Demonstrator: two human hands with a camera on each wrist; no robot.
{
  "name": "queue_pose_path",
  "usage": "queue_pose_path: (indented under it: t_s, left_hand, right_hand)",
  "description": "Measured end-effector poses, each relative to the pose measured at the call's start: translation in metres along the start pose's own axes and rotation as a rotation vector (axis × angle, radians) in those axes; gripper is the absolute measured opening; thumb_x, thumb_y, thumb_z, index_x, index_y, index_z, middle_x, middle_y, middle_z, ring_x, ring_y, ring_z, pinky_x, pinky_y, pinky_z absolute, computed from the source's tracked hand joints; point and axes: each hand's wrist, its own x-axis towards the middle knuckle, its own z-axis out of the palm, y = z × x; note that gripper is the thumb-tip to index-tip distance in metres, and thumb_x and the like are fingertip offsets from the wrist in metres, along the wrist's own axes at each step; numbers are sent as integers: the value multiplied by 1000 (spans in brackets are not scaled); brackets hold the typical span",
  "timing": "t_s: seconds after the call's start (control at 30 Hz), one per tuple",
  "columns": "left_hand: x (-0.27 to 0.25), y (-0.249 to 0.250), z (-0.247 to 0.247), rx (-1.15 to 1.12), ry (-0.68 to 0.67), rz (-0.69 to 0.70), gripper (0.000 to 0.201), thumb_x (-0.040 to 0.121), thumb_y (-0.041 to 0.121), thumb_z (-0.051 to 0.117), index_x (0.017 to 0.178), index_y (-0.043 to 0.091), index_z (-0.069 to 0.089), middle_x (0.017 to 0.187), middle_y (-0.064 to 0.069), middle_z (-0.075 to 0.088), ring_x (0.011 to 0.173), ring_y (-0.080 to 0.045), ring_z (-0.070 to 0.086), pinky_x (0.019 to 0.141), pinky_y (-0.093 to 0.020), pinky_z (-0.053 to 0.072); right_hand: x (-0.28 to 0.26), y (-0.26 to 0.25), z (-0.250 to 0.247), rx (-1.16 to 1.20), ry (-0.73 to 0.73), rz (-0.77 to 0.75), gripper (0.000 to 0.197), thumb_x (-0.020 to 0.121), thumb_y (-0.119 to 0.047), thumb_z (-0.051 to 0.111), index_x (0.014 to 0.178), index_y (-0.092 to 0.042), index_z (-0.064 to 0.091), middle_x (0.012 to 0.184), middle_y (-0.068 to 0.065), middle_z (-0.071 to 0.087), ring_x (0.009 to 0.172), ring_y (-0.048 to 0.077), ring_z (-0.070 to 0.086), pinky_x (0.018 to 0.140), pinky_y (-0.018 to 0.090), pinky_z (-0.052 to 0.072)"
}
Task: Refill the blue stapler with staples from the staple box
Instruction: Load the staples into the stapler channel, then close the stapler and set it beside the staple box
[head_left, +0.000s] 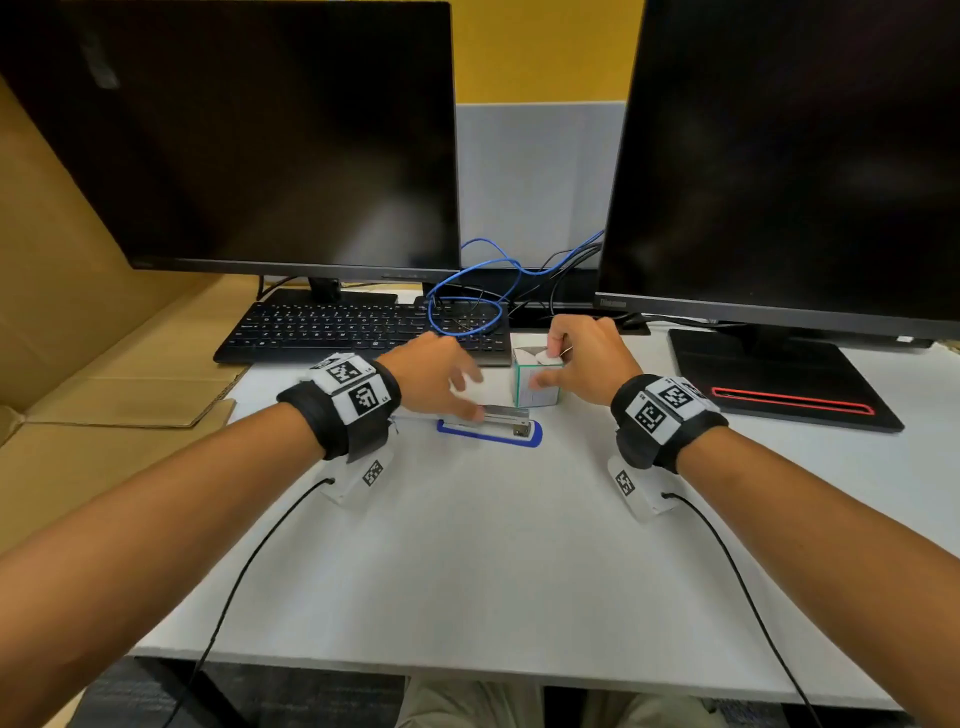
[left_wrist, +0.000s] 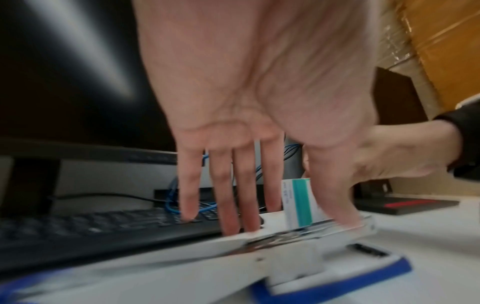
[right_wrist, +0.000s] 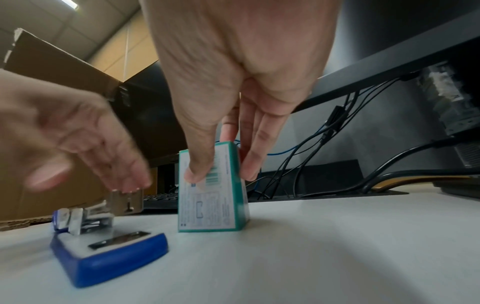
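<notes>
The blue stapler (head_left: 498, 436) lies on the white desk (head_left: 467, 545) with its white top swung back and the metal magazine (head_left: 506, 415) exposed. My left hand (head_left: 467, 397) hovers over it, blurred, with straight fingers (left_wrist: 226, 205) touching the top and the thumb on the magazine (left_wrist: 298, 233). Just behind stands the teal and white staple box (head_left: 535, 392), upright, top flap open. My right hand (head_left: 548, 364) grips it, thumb on the front, fingers behind. In the right wrist view the hand (right_wrist: 221, 175) pinches the box (right_wrist: 207, 205) beside the stapler (right_wrist: 116, 259).
A black keyboard (head_left: 353, 327) lies behind the hands, with a coiled blue cable (head_left: 467, 306) on its right end. Two dark monitors (head_left: 234, 130) (head_left: 805, 156) stand at the back. A black pad with a red line (head_left: 779, 384) is at the right, flat cardboard (head_left: 104, 364) at the left.
</notes>
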Motion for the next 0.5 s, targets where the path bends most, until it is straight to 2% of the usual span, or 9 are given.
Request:
queue_pose_path:
  t_s: [0.07,0.17,0.23,0.3,0.33,0.4,0.47,0.5]
  left_hand:
    - [-9,-12,0,133,-151,-113,70,69,56,77,131,29,60,122,2,65,112,-20,58,97,-40,51]
    - [-16,-24,3,220,-208,-206,75,72,47,79,138,28,52,134,-3,53,123,-26,50,98,-41,48]
    - [-17,-32,5,250,-182,-242,68,75,39,78,136,26,52,131,-5,52,119,-27,53,93,-39,49]
    - [-19,-38,6,260,-164,-239,52,78,34,75,127,25,59,122,-5,56,112,-26,56,87,-38,51]
    - [-19,-39,6,250,-157,-226,42,79,31,73,119,23,64,116,-5,59,107,-25,57,86,-40,53]
    - [-21,-39,4,229,-154,-202,28,79,27,70,107,21,70,104,-3,61,95,-21,55,86,-42,55]
    - [-22,-36,2,227,-166,-180,26,81,26,69,106,21,70,96,2,57,91,-18,51,88,-42,54]
    - [-22,-36,2,231,-172,-168,26,81,26,69,107,20,70,96,3,55,91,-18,50,89,-42,54]
  right_hand:
    - [4,-4,4,-8,-20,-16,41,69,-34,86,86,-16,53,107,7,63,98,20,45,74,28,45]
    - [3,-11,3,-52,-44,-34,41,68,-40,85,87,-20,55,113,7,63,105,22,49,80,32,47]
    - [-2,-19,-2,-130,16,-116,43,68,-45,83,92,-20,59,114,4,63,109,23,53,86,35,48]
    - [-9,-30,-9,-142,84,-237,40,71,-46,81,94,-18,64,105,0,65,101,19,57,84,33,48]
    - [-11,-35,-12,-129,72,-295,35,73,-44,80,92,-17,66,98,-1,67,95,17,60,82,32,50]
    - [-14,-42,-15,-109,-40,-382,24,77,-35,80,85,-14,71,84,-2,70,81,14,65,75,30,54]
    - [-17,-47,-14,-127,-192,-400,17,78,-26,80,83,-10,74,79,-2,71,75,12,65,73,24,50]
    - [-18,-48,-12,-158,-253,-396,16,78,-24,80,85,-10,75,80,-2,72,76,12,65,75,23,49]
